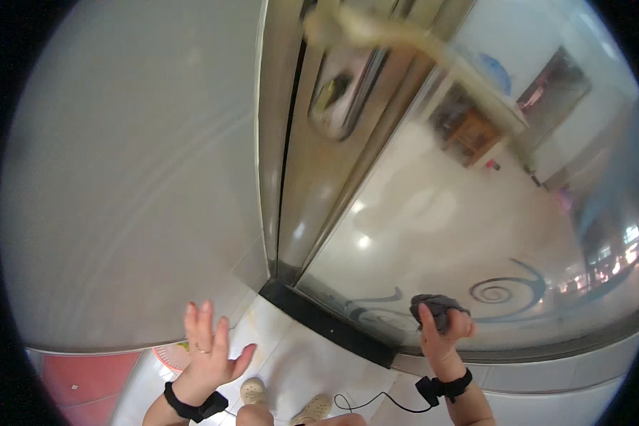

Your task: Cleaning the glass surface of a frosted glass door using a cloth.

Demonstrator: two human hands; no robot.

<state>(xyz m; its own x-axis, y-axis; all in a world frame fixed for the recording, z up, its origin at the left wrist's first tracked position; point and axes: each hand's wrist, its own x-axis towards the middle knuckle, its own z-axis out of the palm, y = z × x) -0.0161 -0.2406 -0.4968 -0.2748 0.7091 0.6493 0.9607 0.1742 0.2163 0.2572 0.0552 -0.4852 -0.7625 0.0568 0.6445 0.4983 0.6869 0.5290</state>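
My right hand (442, 335) is shut on a dark grey cloth (440, 311), which lies against the lower part of a clear glass door panel (426, 213) with swirl patterns. A black strap with a small device and cable is around that wrist. My left hand (212, 346) is raised with its fingers apart and holds nothing; it is in front of the bottom of a pale panel (138, 202). Between the two panels stands a metal door frame (330, 175) with a recessed handle plate (341, 96).
A black threshold strip (327, 330) runs along the foot of the frame. My feet in cream clogs (253, 391) stand on white tiles. A pink plastic basket (170, 357) is partly behind the pale panel. A wooden stool-like piece (474, 136) shows through the glass.
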